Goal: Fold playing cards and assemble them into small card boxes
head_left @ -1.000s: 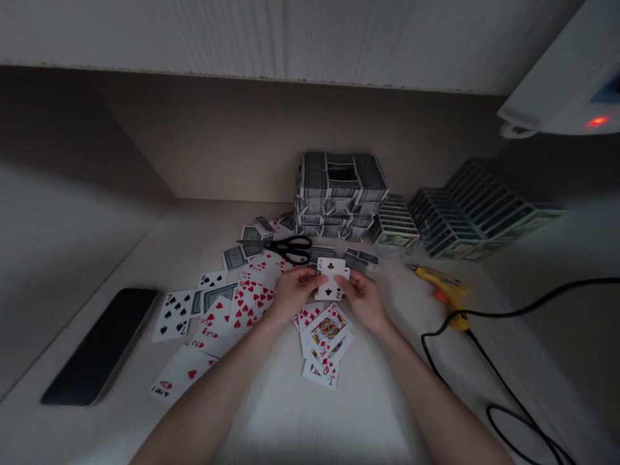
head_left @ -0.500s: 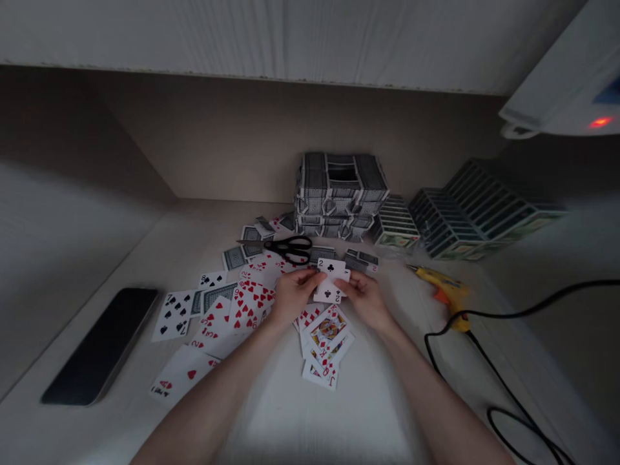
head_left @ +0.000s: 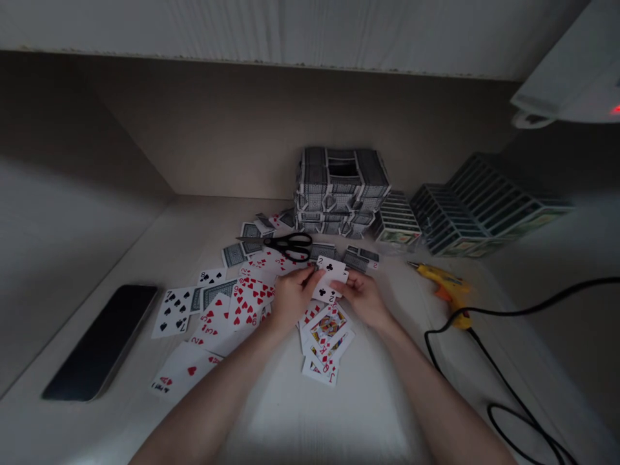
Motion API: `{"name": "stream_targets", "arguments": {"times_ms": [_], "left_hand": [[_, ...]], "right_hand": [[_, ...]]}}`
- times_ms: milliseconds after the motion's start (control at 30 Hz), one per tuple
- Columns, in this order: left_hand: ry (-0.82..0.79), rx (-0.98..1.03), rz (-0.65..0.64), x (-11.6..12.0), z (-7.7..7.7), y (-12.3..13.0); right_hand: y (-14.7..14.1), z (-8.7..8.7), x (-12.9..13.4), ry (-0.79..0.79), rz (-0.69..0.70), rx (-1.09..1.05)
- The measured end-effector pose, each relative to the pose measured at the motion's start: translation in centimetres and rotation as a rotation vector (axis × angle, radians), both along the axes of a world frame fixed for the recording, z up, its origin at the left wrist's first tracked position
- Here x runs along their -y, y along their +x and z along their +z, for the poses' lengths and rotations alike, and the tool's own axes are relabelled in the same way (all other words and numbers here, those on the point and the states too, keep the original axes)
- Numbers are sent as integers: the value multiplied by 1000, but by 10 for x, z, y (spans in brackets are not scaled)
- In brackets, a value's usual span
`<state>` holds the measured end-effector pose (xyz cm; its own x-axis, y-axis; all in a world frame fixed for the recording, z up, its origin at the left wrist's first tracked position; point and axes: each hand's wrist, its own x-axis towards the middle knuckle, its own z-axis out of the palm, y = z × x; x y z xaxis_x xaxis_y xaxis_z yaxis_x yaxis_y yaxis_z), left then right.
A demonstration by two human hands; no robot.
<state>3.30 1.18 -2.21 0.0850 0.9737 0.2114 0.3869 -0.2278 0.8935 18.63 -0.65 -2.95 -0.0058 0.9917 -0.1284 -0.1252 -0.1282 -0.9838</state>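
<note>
Between my two hands is a two of clubs playing card [head_left: 329,279], face up and slightly tilted; part of another card shows behind its right edge. My left hand [head_left: 296,294] pinches the left side with the thumb on top. On the right side, my right hand [head_left: 362,296] pinches the cards with thumb and fingers. Just below lie several face cards [head_left: 328,329], a king among them. Many loose cards [head_left: 249,303], mostly red suits, spread to the left. Black-handled scissors [head_left: 290,245] rest on cards beyond my left hand.
A box-like structure built of cards [head_left: 341,190] stands at the back. Plastic-wrapped card packs [head_left: 475,213] are stacked to its right. A yellow glue gun [head_left: 445,287] with a black cord [head_left: 527,307] lies at right. A black phone [head_left: 101,342] lies at left.
The two of clubs has tilted a little clockwise, and my right thumb has shifted slightly down and left along it. The camera view has moved slightly.
</note>
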Motion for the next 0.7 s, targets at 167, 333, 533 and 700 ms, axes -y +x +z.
{"name": "stream_targets", "arguments": {"times_ms": [167, 333, 533, 700], "left_hand": [[41, -103, -26, -1, 1, -1], [14, -81, -57, -2, 4, -3], [-24, -44, -55, -2, 2, -3], [-71, -6, -49, -2, 2, -3]], "right_hand": [[-2, -1, -1, -14, -40, -7], [-2, 1, 0, -21, -57, -8], [-3, 2, 0, -18, -54, 3], [-3, 0, -1, -18, -56, 5]]}}
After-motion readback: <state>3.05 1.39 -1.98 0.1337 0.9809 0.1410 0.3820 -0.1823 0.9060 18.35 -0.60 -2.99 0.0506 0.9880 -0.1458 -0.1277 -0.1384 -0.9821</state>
